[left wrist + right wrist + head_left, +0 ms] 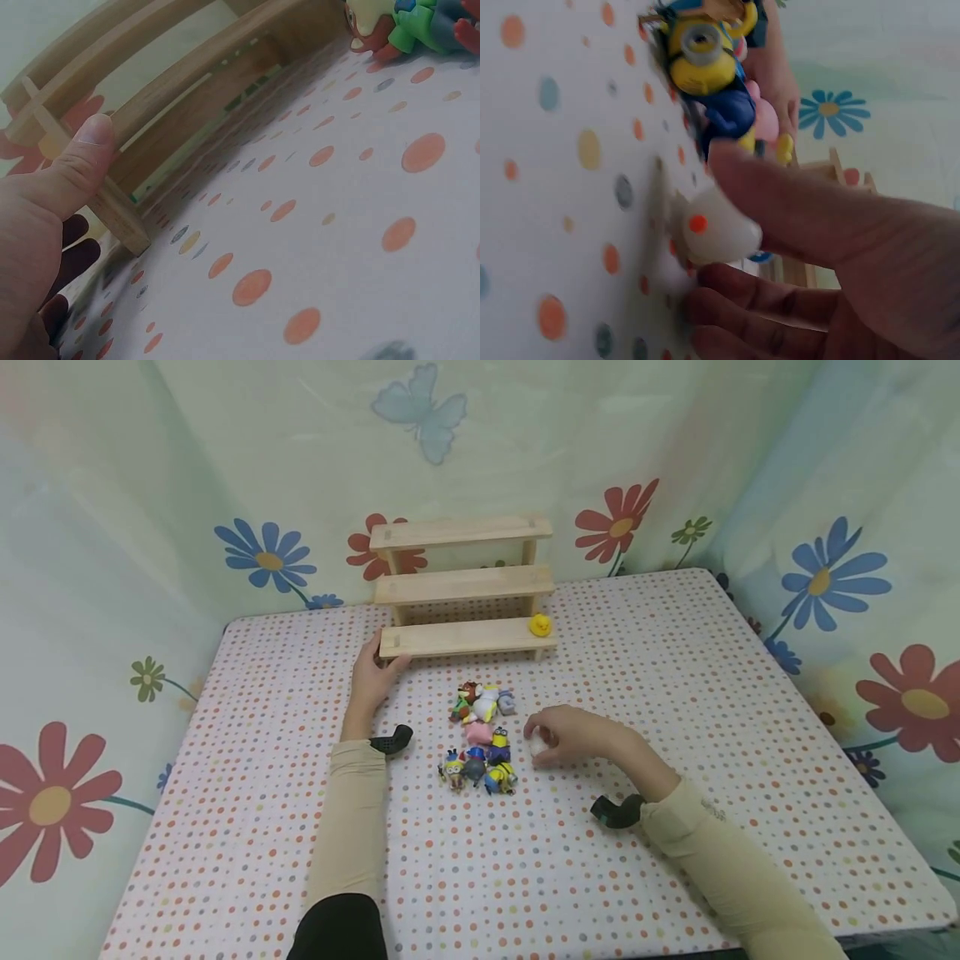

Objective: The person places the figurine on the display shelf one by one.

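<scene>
My left hand (371,679) holds the left end of the lowest step of a three-tier wooden shelf (457,640). In the left wrist view its thumb (88,150) lies against the step's front corner, the other fingers lower, beside the leg. Right of the toy cluster, my right hand (576,735) has its thumb and fingers curled round a small white rounded toy (718,229) with an orange spot, low over the cloth. Closest to that hand are a purple-clad minion figure (499,748) and a pink toy (478,732).
A yellow rubber duck (540,625) sits at the right end of the lowest step. Several small figures, among them a yellow-and-blue minion (500,778) and a grey toy (506,702), lie clustered on the dotted tablecloth (262,777). A floral curtain (480,460) hangs behind.
</scene>
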A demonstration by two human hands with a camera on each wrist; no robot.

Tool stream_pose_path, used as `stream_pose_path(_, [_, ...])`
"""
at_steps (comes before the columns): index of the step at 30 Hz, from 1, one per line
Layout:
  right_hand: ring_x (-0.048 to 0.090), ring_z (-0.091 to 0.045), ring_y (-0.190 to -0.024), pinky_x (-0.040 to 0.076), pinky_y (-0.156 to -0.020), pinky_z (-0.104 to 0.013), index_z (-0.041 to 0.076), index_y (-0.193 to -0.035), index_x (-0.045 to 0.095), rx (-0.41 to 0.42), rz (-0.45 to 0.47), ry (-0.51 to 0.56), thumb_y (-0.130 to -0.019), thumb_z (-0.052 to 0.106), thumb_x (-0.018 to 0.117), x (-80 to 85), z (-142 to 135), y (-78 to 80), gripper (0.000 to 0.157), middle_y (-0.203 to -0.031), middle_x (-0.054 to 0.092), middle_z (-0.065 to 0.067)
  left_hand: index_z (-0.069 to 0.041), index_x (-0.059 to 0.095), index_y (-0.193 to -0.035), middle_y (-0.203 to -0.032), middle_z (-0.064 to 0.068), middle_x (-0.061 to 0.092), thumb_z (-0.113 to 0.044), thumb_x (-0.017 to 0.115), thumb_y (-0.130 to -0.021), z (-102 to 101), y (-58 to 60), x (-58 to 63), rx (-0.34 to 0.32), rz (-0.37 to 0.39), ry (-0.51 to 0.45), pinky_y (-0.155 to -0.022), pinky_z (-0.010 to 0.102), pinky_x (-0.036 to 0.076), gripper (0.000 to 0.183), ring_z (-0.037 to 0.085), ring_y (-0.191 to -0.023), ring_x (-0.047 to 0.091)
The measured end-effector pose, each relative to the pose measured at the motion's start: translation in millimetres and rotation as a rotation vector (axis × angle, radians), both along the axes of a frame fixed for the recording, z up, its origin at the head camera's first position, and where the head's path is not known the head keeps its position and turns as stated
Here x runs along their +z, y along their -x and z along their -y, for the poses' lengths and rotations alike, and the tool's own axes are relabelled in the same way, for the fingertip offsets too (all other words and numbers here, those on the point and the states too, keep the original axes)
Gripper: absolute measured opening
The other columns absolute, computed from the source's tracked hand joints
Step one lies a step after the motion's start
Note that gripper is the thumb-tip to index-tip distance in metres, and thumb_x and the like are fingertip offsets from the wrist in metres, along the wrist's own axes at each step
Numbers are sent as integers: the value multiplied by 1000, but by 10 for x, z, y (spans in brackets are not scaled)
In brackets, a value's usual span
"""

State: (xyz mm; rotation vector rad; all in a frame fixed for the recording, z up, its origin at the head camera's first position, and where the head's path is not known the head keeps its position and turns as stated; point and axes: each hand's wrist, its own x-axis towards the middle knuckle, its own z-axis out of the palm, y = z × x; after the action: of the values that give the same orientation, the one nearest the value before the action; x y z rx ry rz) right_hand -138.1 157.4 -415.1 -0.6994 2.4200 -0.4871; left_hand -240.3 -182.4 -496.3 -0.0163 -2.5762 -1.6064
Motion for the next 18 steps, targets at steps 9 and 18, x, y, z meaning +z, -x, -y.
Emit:
stream_pose_path(9, [52,-13,-74,47,-65,-26,15,-108,64,5,-83,33,-85,13,68,-44,61,30,24,-93,57,-2,-11,24,-152,-147,15,37,-47,70,-82,65,-50,-4,20,0,-20,-113,44,35,91,29,-134,39])
stream_pose_path(18, [57,-19,-84,52,-72,-33,13,-105,59,-149,-306,127,-85,4,64,-195,-8,232,23,-105,59,-7,-12,22,-152,-151,13,33,-54,69,-79,16,45,-21,-13,5,-13,-114,42,33,97,29,-137,36])
